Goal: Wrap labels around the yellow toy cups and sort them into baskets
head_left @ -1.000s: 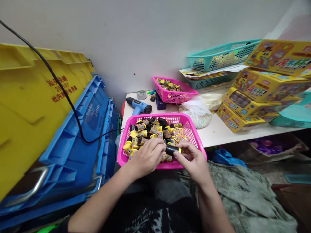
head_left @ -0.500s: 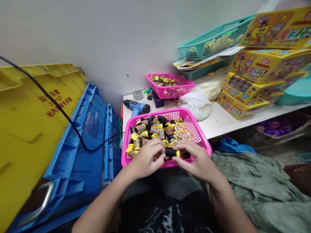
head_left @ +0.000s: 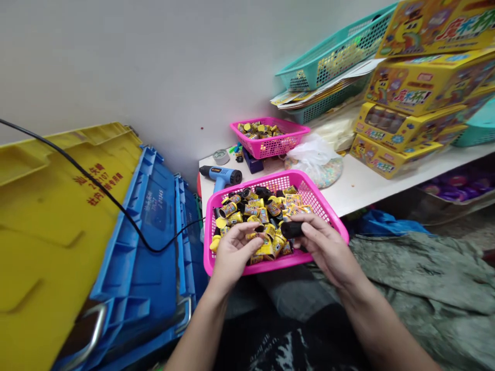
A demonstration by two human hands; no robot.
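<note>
My right hand [head_left: 325, 245] pinches a black cylindrical tube [head_left: 292, 229] between thumb and fingers, above the near right of a pink plastic mesh basket [head_left: 311, 193]. No yellow end shows on the tube. My left hand [head_left: 234, 252] hangs palm-up with its fingers apart over the basket's near left, and I see nothing held in it. Its fingertips are nearest a heap of small yellow-and-black printed tubes and wrappers [head_left: 255, 208], which fills much of the basket.
A blue heat gun [head_left: 220, 176] and a tape roll [head_left: 221, 157] lie on the white shelf [head_left: 367, 190], with a smaller pink basket [head_left: 269, 138], a plastic bag [head_left: 315, 162], teal baskets [head_left: 328, 64] and stacked yellow boxes [head_left: 425, 85]. Blue crates [head_left: 147, 242] and a yellow lid [head_left: 58, 221] stand at left.
The black tube is now in my right hand alone, and its yellow end no longer shows. My left hand has moved left, away from it. The whole view has shifted and tilted.
</note>
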